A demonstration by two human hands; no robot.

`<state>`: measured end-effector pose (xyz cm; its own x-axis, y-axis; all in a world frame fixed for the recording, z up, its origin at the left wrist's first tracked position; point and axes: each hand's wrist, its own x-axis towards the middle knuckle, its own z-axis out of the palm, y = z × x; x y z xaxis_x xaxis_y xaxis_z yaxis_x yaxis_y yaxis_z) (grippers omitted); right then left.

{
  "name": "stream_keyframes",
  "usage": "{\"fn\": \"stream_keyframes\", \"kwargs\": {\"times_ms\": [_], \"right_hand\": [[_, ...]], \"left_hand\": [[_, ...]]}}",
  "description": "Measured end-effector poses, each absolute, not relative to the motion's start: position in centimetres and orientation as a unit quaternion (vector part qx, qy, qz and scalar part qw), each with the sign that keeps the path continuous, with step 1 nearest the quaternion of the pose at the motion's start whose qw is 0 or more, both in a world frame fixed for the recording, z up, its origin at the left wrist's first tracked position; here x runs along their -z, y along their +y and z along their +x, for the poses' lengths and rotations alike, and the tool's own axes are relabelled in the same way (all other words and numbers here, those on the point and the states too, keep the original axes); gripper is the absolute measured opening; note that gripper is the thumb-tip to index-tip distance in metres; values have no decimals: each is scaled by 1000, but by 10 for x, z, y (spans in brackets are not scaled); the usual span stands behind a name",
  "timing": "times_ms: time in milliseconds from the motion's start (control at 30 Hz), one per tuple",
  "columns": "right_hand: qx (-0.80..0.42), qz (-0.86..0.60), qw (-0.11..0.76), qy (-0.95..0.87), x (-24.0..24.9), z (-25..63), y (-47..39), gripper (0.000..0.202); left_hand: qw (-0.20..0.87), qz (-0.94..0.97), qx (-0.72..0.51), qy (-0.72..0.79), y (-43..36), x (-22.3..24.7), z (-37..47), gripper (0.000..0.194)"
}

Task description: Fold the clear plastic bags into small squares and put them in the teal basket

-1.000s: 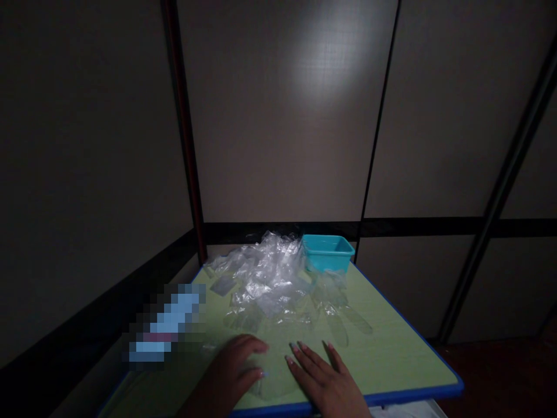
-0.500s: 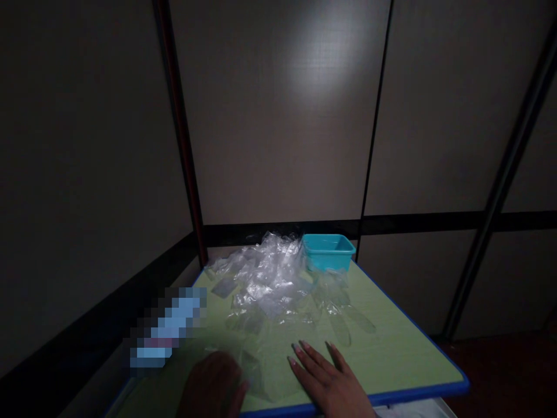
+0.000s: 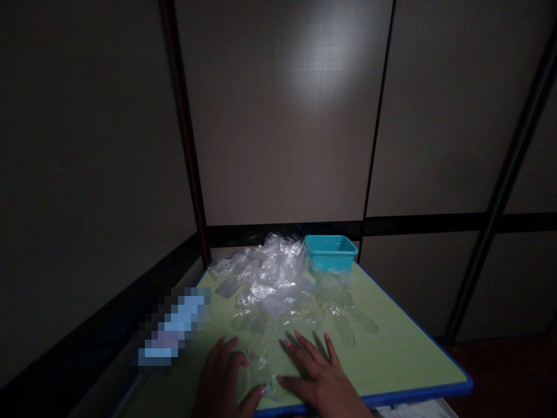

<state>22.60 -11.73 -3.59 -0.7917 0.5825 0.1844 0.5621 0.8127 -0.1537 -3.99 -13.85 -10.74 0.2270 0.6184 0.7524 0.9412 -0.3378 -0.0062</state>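
Observation:
Near the table's front edge, a thin clear plastic glove (image 3: pixel 257 371) lies flat between my two hands. My left hand (image 3: pixel 226 377) rests at its left side, fingers bent and apart, the thumb by the film's lower edge. To the right, my right hand (image 3: pixel 319 377) is spread with its fingertips down on or beside the same film; the see-through edges are hard to make out. Farther back is a crumpled heap of clear plastic gloves (image 3: pixel 278 276). One more clear glove (image 3: pixel 342 305) lies spread out right of the heap, fingers pointing toward me.
A turquoise plastic basket (image 3: pixel 331 261) stands at the table's back right. The green table (image 3: pixel 400 354) has a blue rim. A blurred-out bluish object (image 3: pixel 178 325) is along the left edge. Panelled walls (image 3: pixel 278 145) close in behind and at left.
My left hand has shifted right and its bunched fingers have spread apart. The right hand has moved slightly up, its thumb now showing stretched toward the left. The view has shifted a little.

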Motion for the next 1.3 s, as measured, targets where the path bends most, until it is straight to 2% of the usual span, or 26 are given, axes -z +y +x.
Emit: {"fn": "stream_keyframes", "kwargs": {"times_ms": [133,367,567,1000,1200,1300], "right_hand": [[-124,-289,127,-941,20,213,-116,53],[-193,-273,159,-929,13,203,-110,55],[-242,-294,214,-899,18,180,-99,29],[-217,-375,298,-851,37,143,-86,4],[-163,-421,314,-835,39,147,-89,7],[-138,-429,319,-834,35,153,-97,16]], "left_hand": [[246,-739,336,-530,-139,111,-41,37],[247,-735,341,-531,-140,105,-37,36],[256,-740,335,-524,-138,106,-39,37],[222,-735,348,-538,-138,112,-40,39],[192,-726,347,-562,-142,109,-34,34],[208,-727,351,-552,-144,105,-34,28]]}}
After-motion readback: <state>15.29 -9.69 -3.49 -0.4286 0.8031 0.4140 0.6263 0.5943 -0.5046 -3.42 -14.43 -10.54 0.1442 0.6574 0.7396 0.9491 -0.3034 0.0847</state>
